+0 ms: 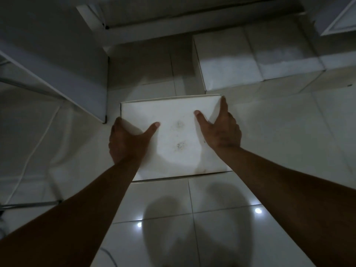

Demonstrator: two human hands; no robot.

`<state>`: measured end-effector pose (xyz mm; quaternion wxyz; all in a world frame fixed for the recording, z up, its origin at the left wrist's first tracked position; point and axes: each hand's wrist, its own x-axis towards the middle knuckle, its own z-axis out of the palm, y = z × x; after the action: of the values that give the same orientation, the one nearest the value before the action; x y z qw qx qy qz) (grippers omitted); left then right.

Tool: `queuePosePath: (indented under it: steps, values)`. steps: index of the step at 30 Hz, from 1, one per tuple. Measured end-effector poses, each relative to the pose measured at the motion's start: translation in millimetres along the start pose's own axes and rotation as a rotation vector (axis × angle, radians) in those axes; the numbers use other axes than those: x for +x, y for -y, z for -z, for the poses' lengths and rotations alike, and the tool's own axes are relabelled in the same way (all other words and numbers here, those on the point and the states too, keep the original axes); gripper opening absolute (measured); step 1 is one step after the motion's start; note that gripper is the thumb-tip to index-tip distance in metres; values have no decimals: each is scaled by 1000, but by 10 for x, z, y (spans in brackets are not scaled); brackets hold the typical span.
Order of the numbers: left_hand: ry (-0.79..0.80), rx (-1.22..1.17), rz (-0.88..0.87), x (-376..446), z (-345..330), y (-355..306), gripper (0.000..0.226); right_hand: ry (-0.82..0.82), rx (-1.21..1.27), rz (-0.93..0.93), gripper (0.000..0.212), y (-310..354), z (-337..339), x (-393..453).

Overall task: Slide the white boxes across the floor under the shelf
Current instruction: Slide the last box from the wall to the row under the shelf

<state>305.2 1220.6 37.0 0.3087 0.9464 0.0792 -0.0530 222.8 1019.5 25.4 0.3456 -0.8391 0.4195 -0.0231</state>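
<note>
A white box with two dark smudges on its lid sits on the tiled floor in the middle of the view. My left hand grips its left side, thumb lying on the lid. My right hand grips its right side, thumb on the lid and fingers down the far right edge. Beyond it, two more white boxes stand side by side under the white shelf at the top of the view.
A white cabinet panel stands on the left, its corner close to the box's left edge. A thin cable runs over the floor at left. Glossy tiles with light reflections lie below the box. Bare floor shows left of the far boxes.
</note>
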Motion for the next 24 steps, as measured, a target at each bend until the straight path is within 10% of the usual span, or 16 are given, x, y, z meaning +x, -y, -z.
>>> queuePosePath:
  steps: [18, 24]
  values:
    - [131, 37, -36, 253, -709, 677, 121, -90, -157, 126, 82, -493, -868, 232]
    - [399, 510, -665, 106, -549, 747, 134, -101, -389, 440, 68, -343, -954, 299]
